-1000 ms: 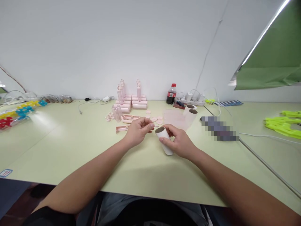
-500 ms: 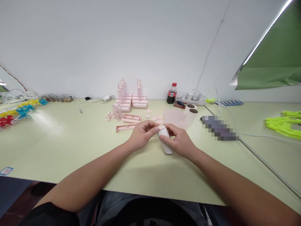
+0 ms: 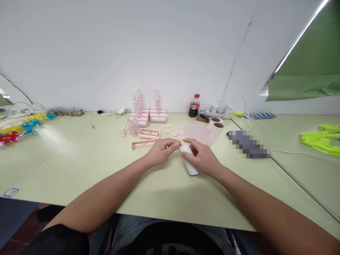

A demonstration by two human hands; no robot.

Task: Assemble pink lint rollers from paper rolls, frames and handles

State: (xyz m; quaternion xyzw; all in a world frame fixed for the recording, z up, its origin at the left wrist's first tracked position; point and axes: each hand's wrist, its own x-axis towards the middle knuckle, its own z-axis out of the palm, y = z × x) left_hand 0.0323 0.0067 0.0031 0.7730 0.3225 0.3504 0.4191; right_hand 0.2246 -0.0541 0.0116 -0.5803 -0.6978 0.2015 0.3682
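Note:
My right hand (image 3: 203, 158) is closed around a white roll (image 3: 190, 164), tilted with its upper end leaning left. At that upper end my left hand (image 3: 160, 152) pinches with thumb and fingertips by the rim. Whatever lies between those fingertips is too small and covered to make out. Just beyond the hands lie several pale pink discs (image 3: 174, 134). Two open pink half-round shells, one a trough-like case (image 3: 149, 134) and one a narrower piece (image 3: 143, 143), rest left of the discs. Clear pinkish cylinders (image 3: 133, 127) stand behind them.
Pink handled pieces (image 3: 137, 106) stand by the wall. To the right are white rolls with brown cores (image 3: 218, 125), a cola bottle (image 3: 194, 106), a power strip (image 3: 217, 115), a blurred-out dark object (image 3: 248, 145) and neon-yellow parts (image 3: 320, 140). A cable (image 3: 302, 182) crosses the table.
The white roll has tipped further, its lower end shifting slightly right. The pink disc seen on its upper end before is now mostly hidden. Both hands stay at the roll.

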